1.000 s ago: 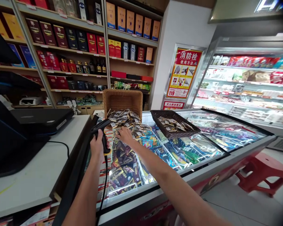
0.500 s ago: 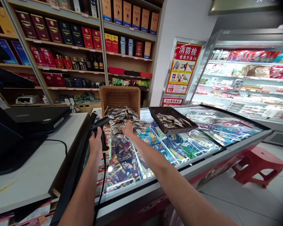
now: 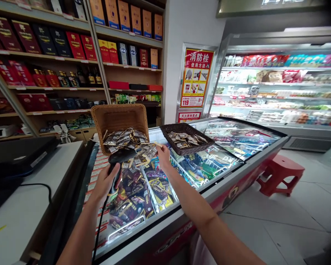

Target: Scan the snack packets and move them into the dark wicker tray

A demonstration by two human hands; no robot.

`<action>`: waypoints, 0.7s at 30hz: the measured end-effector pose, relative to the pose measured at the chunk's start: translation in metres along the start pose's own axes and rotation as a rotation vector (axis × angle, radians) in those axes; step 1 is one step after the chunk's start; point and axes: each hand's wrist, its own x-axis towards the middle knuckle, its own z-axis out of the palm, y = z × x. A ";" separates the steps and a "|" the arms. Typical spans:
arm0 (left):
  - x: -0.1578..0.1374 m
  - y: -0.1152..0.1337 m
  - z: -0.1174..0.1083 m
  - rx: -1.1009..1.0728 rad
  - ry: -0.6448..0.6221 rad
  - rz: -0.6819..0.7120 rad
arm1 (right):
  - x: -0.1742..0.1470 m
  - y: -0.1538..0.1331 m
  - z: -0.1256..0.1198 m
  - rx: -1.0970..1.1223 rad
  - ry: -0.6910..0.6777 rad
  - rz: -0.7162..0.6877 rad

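My left hand (image 3: pixel 108 181) is wrapped round a black handheld barcode scanner (image 3: pixel 120 156), whose head points toward the packets and whose cable hangs down. A light brown wicker basket (image 3: pixel 118 112) lies tipped on its side, and small snack packets (image 3: pixel 127 138) spill from it onto the glass freezer top. My right hand (image 3: pixel 163 156) is closed, with a small packet (image 3: pixel 158 145) pinched at its fingertips, partly hidden. It is between the spilled pile and a dark brown woven basket (image 3: pixel 187 147), which holds more of the same packets.
Under the freezer's glass lid (image 3: pixel 231 141) lie wrapped goods in wire dividers. A white counter (image 3: pixel 52 173) with a black device stands at the left. Shelves of boxed bottles (image 3: pixel 74 44) rise behind. A red stool (image 3: pixel 281 175) stands on the floor at the right.
My right hand has left the packet pile and moved right toward the dark basket, a packet now at its fingertips. The scanner's head has turned toward the pile. The view has swung right.
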 end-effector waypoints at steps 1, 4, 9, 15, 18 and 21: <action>-0.001 -0.002 0.002 0.021 -0.036 0.000 | 0.001 0.001 -0.002 0.006 0.020 0.002; -0.002 -0.008 0.008 0.066 -0.090 -0.016 | 0.002 -0.005 -0.004 0.031 0.070 0.011; -0.007 -0.006 0.012 0.056 -0.083 -0.043 | -0.001 -0.018 -0.005 0.020 0.081 0.025; -0.005 -0.003 0.008 0.066 -0.132 -0.069 | -0.007 -0.021 -0.008 -0.011 0.076 0.021; -0.004 -0.002 0.009 0.090 -0.128 -0.082 | -0.006 -0.021 -0.008 -0.017 0.066 0.029; -0.006 0.001 0.012 0.104 -0.114 -0.073 | -0.004 -0.021 -0.008 -0.028 0.063 0.031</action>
